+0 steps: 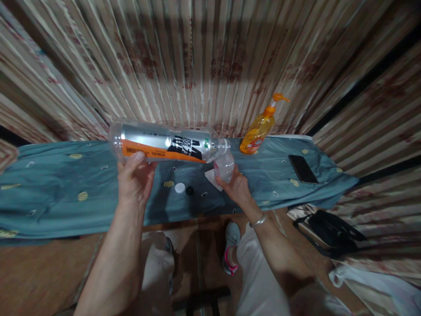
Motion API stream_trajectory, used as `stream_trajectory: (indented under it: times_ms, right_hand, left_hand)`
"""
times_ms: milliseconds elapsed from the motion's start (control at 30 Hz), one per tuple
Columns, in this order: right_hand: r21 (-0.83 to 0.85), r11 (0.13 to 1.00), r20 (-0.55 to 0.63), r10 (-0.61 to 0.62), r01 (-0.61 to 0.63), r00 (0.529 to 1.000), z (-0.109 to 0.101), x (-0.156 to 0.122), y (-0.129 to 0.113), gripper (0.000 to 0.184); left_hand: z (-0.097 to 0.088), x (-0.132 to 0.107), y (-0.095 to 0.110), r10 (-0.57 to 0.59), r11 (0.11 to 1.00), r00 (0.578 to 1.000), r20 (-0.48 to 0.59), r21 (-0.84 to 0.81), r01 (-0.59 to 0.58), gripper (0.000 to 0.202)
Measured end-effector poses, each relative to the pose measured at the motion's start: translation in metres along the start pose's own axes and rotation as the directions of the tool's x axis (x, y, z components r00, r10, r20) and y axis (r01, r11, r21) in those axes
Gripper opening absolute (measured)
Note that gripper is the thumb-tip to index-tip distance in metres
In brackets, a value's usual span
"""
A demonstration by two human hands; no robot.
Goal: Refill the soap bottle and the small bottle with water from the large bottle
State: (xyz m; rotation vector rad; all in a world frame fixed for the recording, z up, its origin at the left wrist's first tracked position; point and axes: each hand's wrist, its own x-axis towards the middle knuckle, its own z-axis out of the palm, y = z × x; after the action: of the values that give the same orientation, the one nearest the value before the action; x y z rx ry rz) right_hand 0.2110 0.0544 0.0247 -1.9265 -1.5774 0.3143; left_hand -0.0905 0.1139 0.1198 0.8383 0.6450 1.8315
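Observation:
My left hand (136, 175) grips a large clear plastic bottle (161, 142) with a silver, orange and black label. The bottle lies on its side in the air, its neck pointing right. At its mouth is a small clear plastic bottle (224, 164), held upright with a slight tilt in my right hand (236, 184). I cannot tell whether liquid passes between the two. A white tissue (212, 179) lies partly behind the small bottle. On the cloth below sit a white cap (180, 188) and a black cap (190, 191).
A pump bottle (258, 131) of orange-yellow liquid stands at the back of the bench, on a teal patterned cloth (98, 193). To its right lies a black phone (302, 169). Striped curtains (197, 57) hang behind. A black bag (335, 230) rests low at the right.

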Motion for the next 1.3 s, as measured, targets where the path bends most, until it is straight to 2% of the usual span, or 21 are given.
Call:
stream_trajectory:
  times_ms: [233,400,533,700,967,1167,1300]
  right_hand:
    - [-0.003,1.0,0.012,0.019,-0.019,1.0,-0.002,0.0,-0.002,0.074]
    - [-0.024,0.999,0.048,0.047,-0.046,0.998,-0.007,-0.001,-0.009,0.074]
    - [-0.045,0.997,0.063,0.058,-0.056,0.996,-0.008,-0.001,-0.013,0.074]
    - [-0.029,0.999,0.048,0.042,-0.041,0.998,-0.007,-0.001,-0.01,0.074]
    - [-0.022,1.0,0.02,0.016,-0.015,1.0,-0.001,-0.001,-0.001,0.073]
    - [-0.021,1.0,-0.002,0.0,0.0,1.0,0.001,-0.001,0.001,0.074]
    - [-0.009,1.0,-0.017,-0.014,0.013,1.0,0.002,-0.001,0.002,0.073]
  left_hand:
    - [-0.005,0.001,-0.001,0.009,1.0,1.0,-0.009,0.019,-0.008,0.058]
    - [-0.01,0.003,-0.003,0.016,0.998,1.0,0.026,0.064,-0.018,0.055]
    - [-0.006,0.001,-0.005,0.033,0.999,0.999,0.008,0.042,-0.033,0.057]
    - [0.002,-0.002,-0.002,0.012,0.999,0.999,-0.033,0.034,-0.011,0.06]
    - [-0.007,0.001,0.002,0.018,0.995,0.999,0.039,0.095,-0.022,0.057]
    - [-0.003,-0.001,-0.001,0.024,0.997,1.0,-0.018,0.074,-0.023,0.054]
    - [-0.002,-0.002,-0.001,0.03,0.995,1.0,-0.006,0.093,-0.029,0.052]
